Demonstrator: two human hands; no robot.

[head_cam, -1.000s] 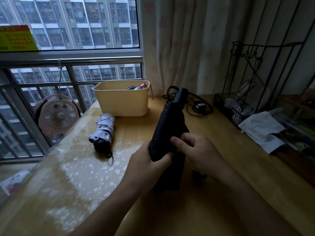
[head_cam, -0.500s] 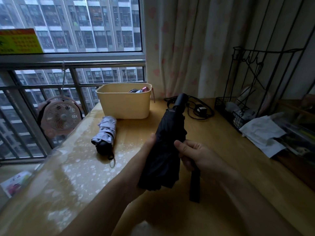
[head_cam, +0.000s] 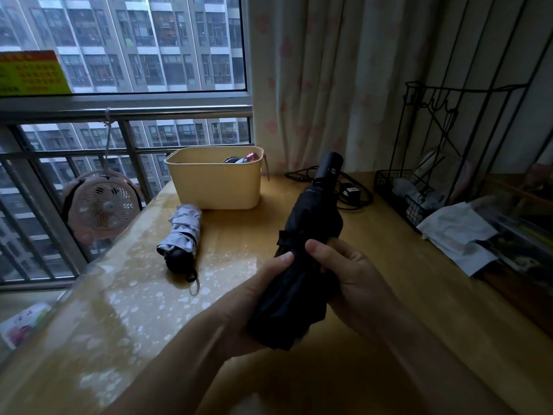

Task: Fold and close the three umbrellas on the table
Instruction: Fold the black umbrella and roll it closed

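Observation:
I hold a black folding umbrella (head_cam: 308, 235) above the wooden table (head_cam: 239, 235), its handle pointing up and away from me. My left hand (head_cam: 254, 298) grips the loose black canopy from the left, thumb on top. My right hand (head_cam: 350, 280) grips it from the right, fingers curled round the fabric. A grey-and-black umbrella (head_cam: 181, 235) lies folded on the table to the left, its wrist loop toward me. A third umbrella with a pink tip (head_cam: 244, 158) pokes out of the cream bin (head_cam: 214, 181).
A small pink fan (head_cam: 103, 205) hangs at the window railing on the left. Black cables and a charger (head_cam: 350, 191) lie behind the umbrella. A black wire rack (head_cam: 419, 187), crumpled white cloth (head_cam: 457, 232) and clutter fill the right side.
The dangling black strap seen half a second ago is no longer hanging free. Both hands have closed tighter round the canopy, and the umbrella sits more upright between them.

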